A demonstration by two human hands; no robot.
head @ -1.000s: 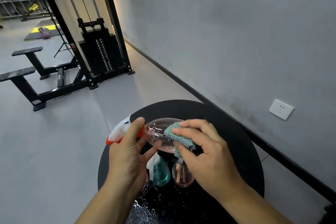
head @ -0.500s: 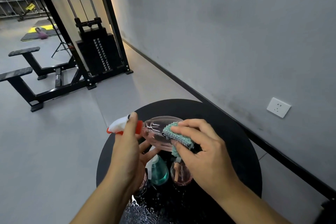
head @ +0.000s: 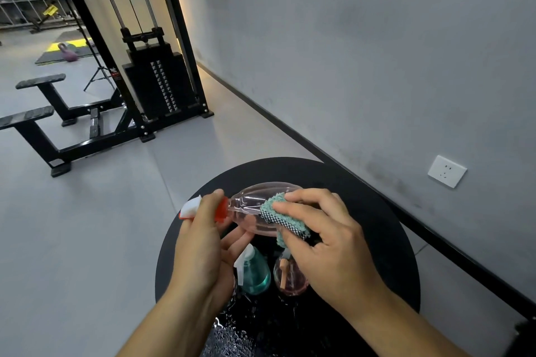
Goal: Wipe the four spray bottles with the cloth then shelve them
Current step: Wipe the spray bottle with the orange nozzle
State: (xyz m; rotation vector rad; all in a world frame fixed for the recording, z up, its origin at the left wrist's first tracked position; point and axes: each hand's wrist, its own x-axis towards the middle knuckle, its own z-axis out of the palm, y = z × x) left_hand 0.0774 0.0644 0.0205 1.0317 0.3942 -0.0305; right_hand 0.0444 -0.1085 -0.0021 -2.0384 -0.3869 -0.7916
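Here the left hand (head: pixel 200 243) grips a pink bottle (head: pixel 255 208) sideways by its neck above the counter (head: pixel 377 229); the right hand (head: pixel 327 243) pinches the cloth (head: pixel 280 216) against it. At six o'clock stand two bottles (head: pixel 255 272).

Two spray bottles (head: pixel 255 275) stand on the table (head: pixel 377 226), wall socket (head: pixel 446 171) right.

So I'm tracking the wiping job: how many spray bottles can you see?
3. A pink bottle held in both hands, a teal bottle and a small pink bottle on the table. A fourth may be hidden.
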